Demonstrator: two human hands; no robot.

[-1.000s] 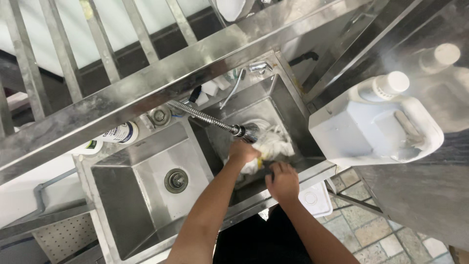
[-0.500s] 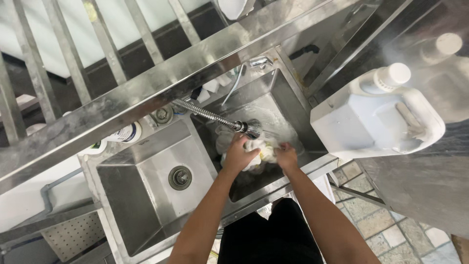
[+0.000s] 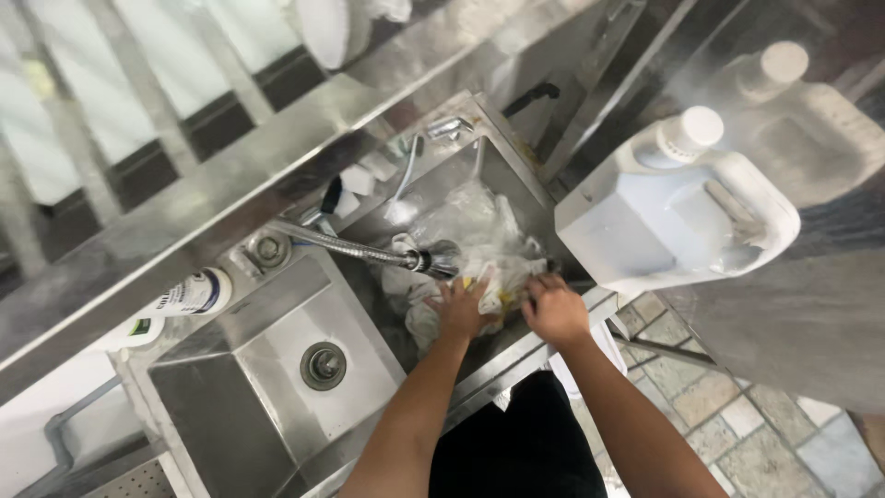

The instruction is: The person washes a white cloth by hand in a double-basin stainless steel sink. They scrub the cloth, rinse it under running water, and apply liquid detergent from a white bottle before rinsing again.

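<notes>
Both hands (image 3: pixel 507 309) on plastic bag (image 3: pixel 475 231) (sink (image 3: pixel 277 323))

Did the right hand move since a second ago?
Yes. The right hand was out at the sink's front edge; now it has reached in over the basin and is on the plastic bag, beside the left hand.
</notes>
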